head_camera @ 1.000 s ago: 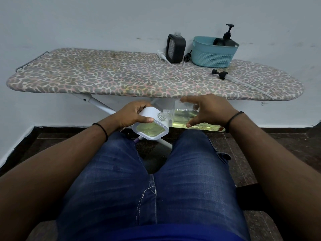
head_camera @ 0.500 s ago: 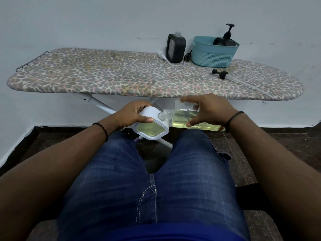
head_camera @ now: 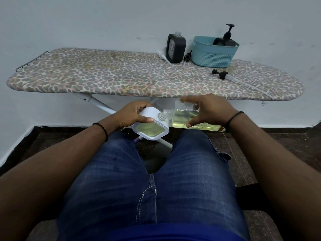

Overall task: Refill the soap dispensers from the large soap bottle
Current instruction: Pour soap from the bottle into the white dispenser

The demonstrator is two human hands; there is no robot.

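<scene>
Over the past second almost nothing has shifted: my left hand (head_camera: 132,114) grips the white dispenser (head_camera: 150,125) just as it did, my right hand (head_camera: 207,110) is curled over the large soap bottle (head_camera: 189,117) as before, and the bottle lies tipped on its side with its clear neck at the dispenser's top corner. I take that steadiness to mean the pour is under way and simply needs time; whether soap is actually running through the neck I cannot tell, it is too small to see. The yellowish soap shows through the dispenser's window and fills much of it, so I judge this one is well along. Both things sit above my knees, in front of the near edge of the ironing board (head_camera: 121,79), not on it. The bottle's mouth touches or nearly touches the dispenser's opening, and my two hands are near each other, one on either side of that joint. At the board's far right stand a dark dispenser (head_camera: 175,47) with its neck bare, just left of the teal basket (head_camera: 212,54) that holds another dark pump bottle (head_camera: 225,40); a loose black pump head (head_camera: 219,73) lies near the board's right end. Those I reckon are mine to fill or close up afterwards.
</scene>
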